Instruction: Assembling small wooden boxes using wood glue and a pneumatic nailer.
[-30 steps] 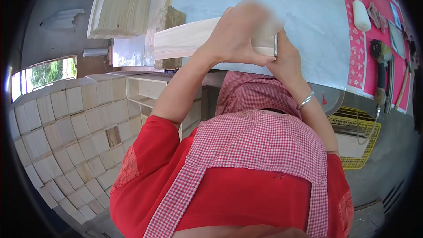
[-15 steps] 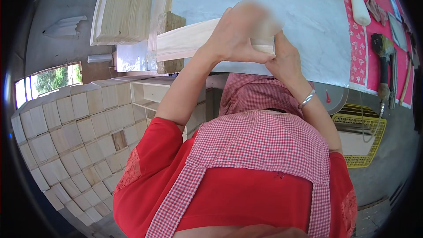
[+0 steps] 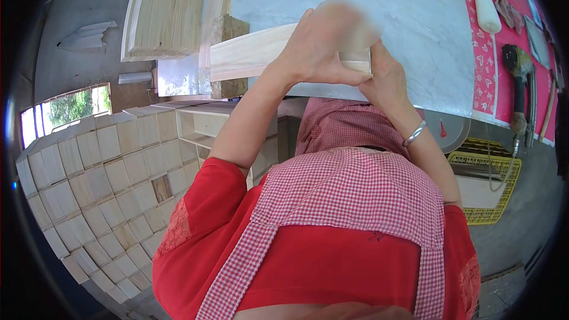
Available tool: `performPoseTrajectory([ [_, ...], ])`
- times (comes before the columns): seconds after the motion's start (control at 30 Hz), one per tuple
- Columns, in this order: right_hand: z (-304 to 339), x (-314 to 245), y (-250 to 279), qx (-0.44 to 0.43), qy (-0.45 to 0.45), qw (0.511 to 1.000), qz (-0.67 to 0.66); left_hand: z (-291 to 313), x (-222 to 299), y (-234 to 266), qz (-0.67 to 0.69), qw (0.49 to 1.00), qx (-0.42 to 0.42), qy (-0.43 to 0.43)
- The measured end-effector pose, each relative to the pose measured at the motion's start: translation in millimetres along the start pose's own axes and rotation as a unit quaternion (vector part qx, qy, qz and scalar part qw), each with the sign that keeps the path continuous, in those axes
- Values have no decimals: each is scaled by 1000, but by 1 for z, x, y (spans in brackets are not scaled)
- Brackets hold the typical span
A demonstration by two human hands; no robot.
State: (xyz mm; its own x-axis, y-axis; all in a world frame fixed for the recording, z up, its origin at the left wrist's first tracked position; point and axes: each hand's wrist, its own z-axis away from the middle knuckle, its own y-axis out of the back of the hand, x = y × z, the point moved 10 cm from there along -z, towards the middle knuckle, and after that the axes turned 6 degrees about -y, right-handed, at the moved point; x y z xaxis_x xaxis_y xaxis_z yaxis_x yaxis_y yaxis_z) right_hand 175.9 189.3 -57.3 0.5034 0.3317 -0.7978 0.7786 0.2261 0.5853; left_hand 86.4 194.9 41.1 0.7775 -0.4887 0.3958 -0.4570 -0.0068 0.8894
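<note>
A long pale wooden piece [image 3: 252, 56], seemingly made of boards joined together, lies over the near edge of the pale blue-grey table. Its left end rests at a rough wooden block [image 3: 230, 88]. My left hand [image 3: 314, 47] wraps over its right part, with the thumb along the near side. At the right end my right hand [image 3: 385, 77] is closed on the piece, its fingers pressed near a thin end edge. A blurred patch covers the upper fingers and part of the wood, so the far side of the grip is hidden.
Stacked thin boards [image 3: 163, 15] stand at the back left. Many wooden boxes [image 3: 98, 172] are piled at the lower left. On a pink cloth [image 3: 483, 71] at right lie a white glue bottle [image 3: 487, 13] and an air tool [image 3: 517, 83]. A yellow crate [image 3: 504, 204] sits below.
Both hands keep the same grip on the wooden piece. The view has shifted very slightly, and little else differs.
</note>
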Motion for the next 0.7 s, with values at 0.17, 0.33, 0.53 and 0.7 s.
performPoseTrajectory([
  [0.17, 1, 0, 1, -2, -1, 1000, -1, 0, 0, -2, -3, 1000, 7, -1],
  [0.33, 13, 1, 15, -45, -51, 997, -46, -3, -1, -1, -4, 1000, 7, -2],
  [0.53, 11, -21, 58, -41, 28, 978, -203, -1, -2, 0, -3, 1000, 13, -7],
  [0.7, -13, -16, 46, -32, 95, 983, -154, -5, 0, -3, -1, 1000, 1, -8],
])
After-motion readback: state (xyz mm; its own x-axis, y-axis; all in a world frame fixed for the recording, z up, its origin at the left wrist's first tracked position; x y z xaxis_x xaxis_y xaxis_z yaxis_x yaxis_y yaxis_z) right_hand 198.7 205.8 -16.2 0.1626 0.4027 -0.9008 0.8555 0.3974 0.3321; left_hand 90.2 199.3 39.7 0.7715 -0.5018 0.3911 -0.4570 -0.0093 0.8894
